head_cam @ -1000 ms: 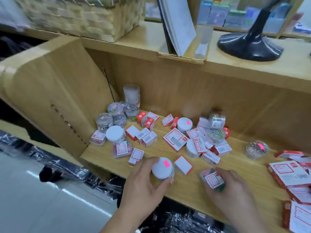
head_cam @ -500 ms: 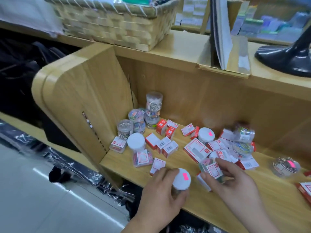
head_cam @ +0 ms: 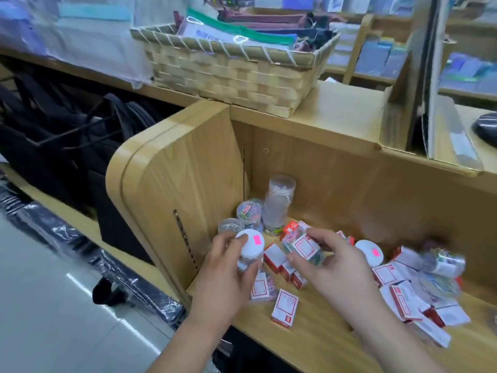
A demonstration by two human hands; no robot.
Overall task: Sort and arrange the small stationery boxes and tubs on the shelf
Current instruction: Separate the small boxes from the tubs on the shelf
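Both hands have carried their picks leftward: the left hand (head_cam: 226,273) grips the white-lidded tub (head_cam: 250,247), the right hand (head_cam: 330,267) a clear clip box (head_cam: 302,247), above the shelf (head_cam: 322,345) near the corner jars (head_cam: 248,212), seemingly to group them.

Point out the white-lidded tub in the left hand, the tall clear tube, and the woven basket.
white-lidded tub (head_cam: 248,244): head view, on its lid.
tall clear tube (head_cam: 277,208): head view, mid-wall.
woven basket (head_cam: 228,76): head view, front wall.
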